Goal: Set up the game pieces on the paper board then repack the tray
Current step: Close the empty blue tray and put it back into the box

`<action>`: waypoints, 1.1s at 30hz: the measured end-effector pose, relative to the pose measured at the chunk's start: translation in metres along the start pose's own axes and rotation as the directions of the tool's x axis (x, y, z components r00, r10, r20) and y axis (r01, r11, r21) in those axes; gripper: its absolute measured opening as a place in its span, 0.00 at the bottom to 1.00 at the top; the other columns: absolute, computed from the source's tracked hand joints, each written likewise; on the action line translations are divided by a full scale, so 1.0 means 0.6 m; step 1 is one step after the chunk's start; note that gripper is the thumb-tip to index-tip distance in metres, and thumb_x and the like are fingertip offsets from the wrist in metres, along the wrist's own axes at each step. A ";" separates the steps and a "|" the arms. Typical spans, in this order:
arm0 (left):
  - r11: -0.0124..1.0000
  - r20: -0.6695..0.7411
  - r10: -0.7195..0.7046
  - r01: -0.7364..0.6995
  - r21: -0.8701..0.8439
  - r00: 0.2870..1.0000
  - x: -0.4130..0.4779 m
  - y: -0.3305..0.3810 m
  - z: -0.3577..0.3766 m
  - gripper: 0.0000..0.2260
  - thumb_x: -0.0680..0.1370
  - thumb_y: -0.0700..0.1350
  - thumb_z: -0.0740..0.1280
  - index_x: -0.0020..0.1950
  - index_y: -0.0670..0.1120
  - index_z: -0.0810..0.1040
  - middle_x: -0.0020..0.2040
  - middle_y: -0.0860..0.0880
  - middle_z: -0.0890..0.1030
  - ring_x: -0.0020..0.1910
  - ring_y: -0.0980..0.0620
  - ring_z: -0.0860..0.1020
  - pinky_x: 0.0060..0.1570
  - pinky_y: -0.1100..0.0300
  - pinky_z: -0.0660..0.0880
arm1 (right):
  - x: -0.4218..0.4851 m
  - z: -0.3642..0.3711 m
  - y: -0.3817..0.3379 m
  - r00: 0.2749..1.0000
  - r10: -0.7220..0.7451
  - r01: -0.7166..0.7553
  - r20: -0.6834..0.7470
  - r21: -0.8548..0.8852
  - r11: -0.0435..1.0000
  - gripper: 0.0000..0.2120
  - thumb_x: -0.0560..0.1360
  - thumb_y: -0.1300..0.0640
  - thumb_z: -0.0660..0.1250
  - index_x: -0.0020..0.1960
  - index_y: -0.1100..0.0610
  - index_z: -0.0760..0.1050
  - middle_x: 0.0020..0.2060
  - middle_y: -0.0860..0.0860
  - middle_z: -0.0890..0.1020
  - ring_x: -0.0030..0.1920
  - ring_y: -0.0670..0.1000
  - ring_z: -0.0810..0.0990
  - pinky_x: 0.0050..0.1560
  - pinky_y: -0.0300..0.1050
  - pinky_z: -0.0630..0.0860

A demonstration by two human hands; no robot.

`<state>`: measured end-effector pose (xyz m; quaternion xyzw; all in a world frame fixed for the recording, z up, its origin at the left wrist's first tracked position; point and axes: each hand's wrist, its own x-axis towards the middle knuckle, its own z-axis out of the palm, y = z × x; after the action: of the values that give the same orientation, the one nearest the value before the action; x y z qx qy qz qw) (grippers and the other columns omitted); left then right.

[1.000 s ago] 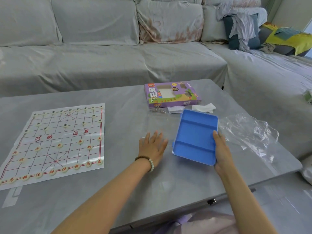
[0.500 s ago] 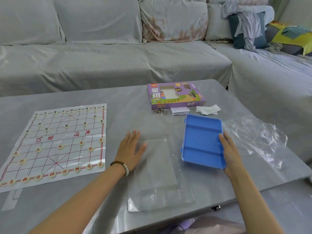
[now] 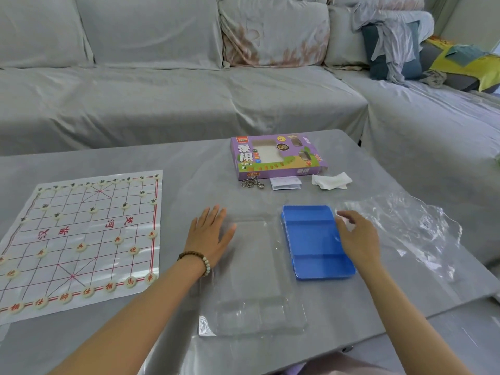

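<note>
Blue tray [image 3: 313, 239] lies flat just left of the right hand [image 3: 357, 239], whose loosely spread fingers overlap its edge; left hand [image 3: 209, 236] rests splayed, empty, beside the clear lid [image 3: 254, 280].

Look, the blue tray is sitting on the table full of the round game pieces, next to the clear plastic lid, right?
Not quite. The head view shows the blue tray empty; all its compartments are bare. The round game pieces are laid out on the paper board. The rest is right: the tray sits on the table beside the clear plastic lid.
</note>
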<state>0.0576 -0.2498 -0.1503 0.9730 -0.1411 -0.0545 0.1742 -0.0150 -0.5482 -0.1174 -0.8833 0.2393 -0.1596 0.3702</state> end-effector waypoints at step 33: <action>0.976 -0.056 0.070 -0.080 -0.204 0.996 -0.027 0.078 -0.011 0.31 0.77 0.63 0.41 0.76 0.49 0.53 0.76 0.52 0.53 0.75 0.53 0.47 0.74 0.56 0.45 | -0.041 0.048 -0.084 0.967 -0.055 -0.005 0.249 0.232 0.973 0.11 0.76 0.52 0.65 0.56 0.53 0.74 0.52 0.46 0.76 0.46 0.46 0.75 0.42 0.31 0.69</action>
<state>0.0313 -0.2851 -0.1268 0.9448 -0.1670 -0.0385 0.2792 -0.0071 -0.4874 -0.1030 -0.8505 0.1586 -0.0765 0.4956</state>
